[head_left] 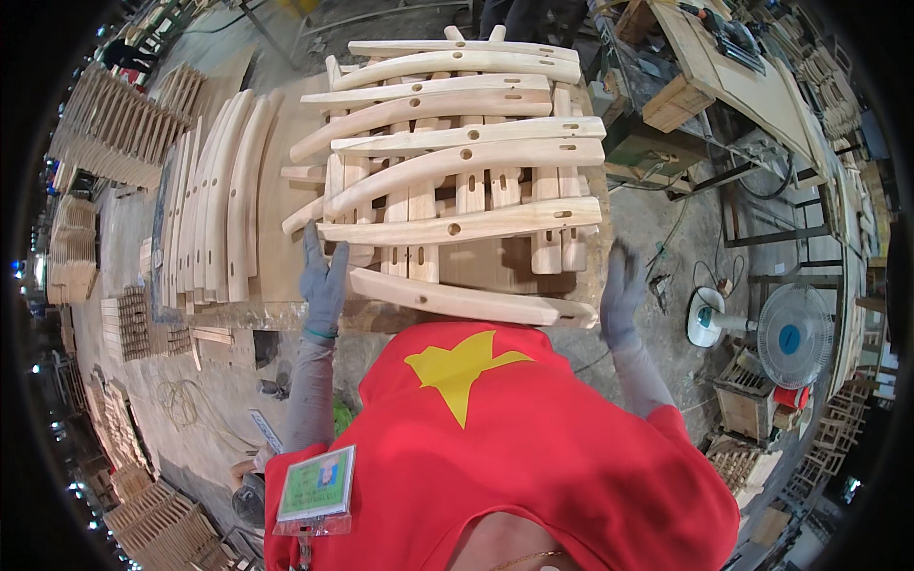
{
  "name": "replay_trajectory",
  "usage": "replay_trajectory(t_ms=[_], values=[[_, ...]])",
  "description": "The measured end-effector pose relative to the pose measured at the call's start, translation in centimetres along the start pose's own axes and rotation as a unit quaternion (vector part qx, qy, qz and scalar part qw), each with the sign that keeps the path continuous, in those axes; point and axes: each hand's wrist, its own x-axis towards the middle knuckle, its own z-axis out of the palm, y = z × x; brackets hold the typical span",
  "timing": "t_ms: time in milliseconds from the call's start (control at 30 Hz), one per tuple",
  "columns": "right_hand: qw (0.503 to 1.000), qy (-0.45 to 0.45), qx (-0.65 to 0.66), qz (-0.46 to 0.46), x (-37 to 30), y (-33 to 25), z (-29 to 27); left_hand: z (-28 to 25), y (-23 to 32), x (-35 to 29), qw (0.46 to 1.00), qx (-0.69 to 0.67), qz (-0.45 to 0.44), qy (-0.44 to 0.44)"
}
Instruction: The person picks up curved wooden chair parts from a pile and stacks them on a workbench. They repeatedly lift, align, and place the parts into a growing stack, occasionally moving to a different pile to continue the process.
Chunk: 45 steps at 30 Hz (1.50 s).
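Note:
A stack of pale curved wooden pieces, with round holes and slots, lies crosswise over other wooden bars on the table in front of me. My left hand, in a grey glove, is at the stack's near left corner, thumb and fingers spread, close to the ends of the curved pieces. Whether it touches them I cannot tell. At the table's right edge is my right hand, gloved too, its fingers stretched out and nothing seen in them. Nearest my body lies a curved wooden piece, between the two hands.
More curved pieces lie side by side on the table's left part. Stacked wooden parts stand on the floor at left. A white fan and a workbench with tools are on the right. Cables lie on the floor.

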Motion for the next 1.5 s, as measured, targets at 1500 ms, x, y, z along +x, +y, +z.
replay_trajectory(t_ms=[1500], values=[[0.988,-0.151,0.024,-0.013,5.5,1.2,0.2,0.0,-0.6,-0.2,0.983,-0.159,-0.093,-0.026]])
